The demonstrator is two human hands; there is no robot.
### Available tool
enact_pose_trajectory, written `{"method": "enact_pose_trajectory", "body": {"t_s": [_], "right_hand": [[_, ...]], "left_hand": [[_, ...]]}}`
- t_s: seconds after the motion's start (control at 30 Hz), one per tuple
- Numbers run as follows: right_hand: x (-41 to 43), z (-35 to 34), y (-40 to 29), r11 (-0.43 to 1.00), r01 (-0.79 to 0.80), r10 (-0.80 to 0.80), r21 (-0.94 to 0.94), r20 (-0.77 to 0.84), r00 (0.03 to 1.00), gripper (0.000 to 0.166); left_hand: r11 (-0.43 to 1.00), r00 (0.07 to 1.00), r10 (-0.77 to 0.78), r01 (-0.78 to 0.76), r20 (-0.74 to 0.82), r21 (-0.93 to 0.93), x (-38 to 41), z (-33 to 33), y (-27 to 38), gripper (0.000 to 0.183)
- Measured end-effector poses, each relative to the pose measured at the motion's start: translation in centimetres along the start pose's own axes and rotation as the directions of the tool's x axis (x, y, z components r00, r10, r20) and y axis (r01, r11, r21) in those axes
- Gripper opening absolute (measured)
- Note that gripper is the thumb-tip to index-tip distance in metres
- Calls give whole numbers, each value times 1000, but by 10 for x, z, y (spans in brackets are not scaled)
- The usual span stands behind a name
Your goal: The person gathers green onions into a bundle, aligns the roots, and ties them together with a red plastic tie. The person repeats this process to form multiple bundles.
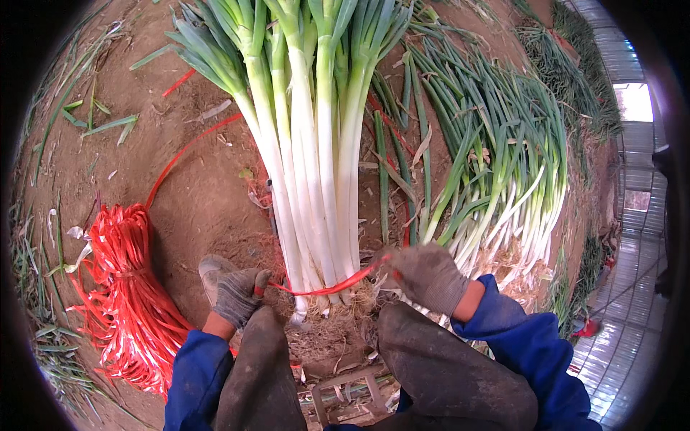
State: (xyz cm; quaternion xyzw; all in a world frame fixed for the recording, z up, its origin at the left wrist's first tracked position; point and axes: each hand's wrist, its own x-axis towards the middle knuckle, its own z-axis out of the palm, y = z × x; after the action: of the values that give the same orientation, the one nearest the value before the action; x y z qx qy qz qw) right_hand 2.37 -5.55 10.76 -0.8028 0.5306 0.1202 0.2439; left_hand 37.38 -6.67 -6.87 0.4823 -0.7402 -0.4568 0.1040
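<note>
A bundle of thick green onions [318,161] lies before me, white stems and roots toward my knees, green leaves pointing away. Across the stems just above the roots runs a red plastic strap [337,288]. My left hand [240,293], in a grey knit glove, grips the strap's left part beside the bundle. On the right, my gloved right hand [428,275] is closed around the strap's other part, slightly blurred. Between the hands the strap bows against the front of the stems. Whether it passes behind them is hidden.
A large hank of red plastic straps [129,291] lies at my left, one strand curving toward the bundle. To the right is a pile of thinner green onions [501,178]. Loose leaves litter the dirt floor [194,178]. A small metal frame [350,382] sits between my legs.
</note>
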Motion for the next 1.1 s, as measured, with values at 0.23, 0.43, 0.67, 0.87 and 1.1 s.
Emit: {"method": "enact_pose_trajectory", "body": {"t_s": [0.23,0.43,0.67,0.87,1.1], "right_hand": [[55,25,-82,177,127,-9,976,-128,992,21],[25,19,-81,379,157,-110,912,-124,986,28],[4,12,-61,394,37,-52,918,-18,998,31],[52,53,-36,504,-225,228,834,122,966,46],[52,58,-38,418,-254,299,872,132,945,53]], "left_hand": [[999,999,31,-30,32,-35,12,26,-13,28],[998,999,54,-54,2,21,27,22,-9,24],[995,999,32,-28,-40,99,35,30,-3,37],[993,996,78,-81,38,87,27,8,12,33],[617,852,510,-460,121,638,-3,-73,42,13]]}}
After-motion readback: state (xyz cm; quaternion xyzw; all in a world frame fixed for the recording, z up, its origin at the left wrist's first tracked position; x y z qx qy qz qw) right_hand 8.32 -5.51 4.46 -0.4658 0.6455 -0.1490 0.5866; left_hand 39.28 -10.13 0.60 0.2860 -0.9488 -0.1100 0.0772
